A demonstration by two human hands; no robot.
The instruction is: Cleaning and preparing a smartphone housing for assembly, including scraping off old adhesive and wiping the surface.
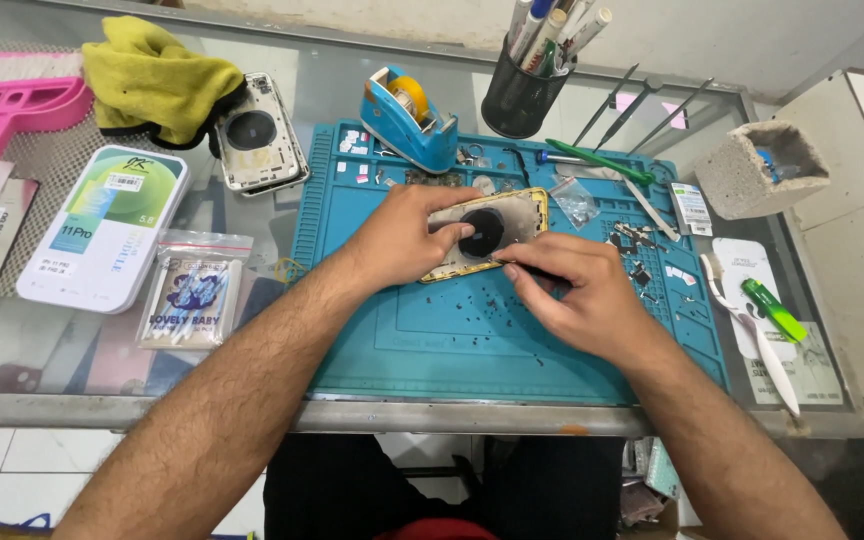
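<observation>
The left hand [404, 238] presses flat on the phone housing [487, 233] lying on the blue mat [452, 340]; the right hand [577, 290] pinches a thin dark tool [532, 268] at its edge; best kept shallow, housing pinned firmly.

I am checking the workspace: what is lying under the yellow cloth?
The yellow cloth partly covers a second phone back housing on the glass table. Its top-left corner is hidden.
</observation>
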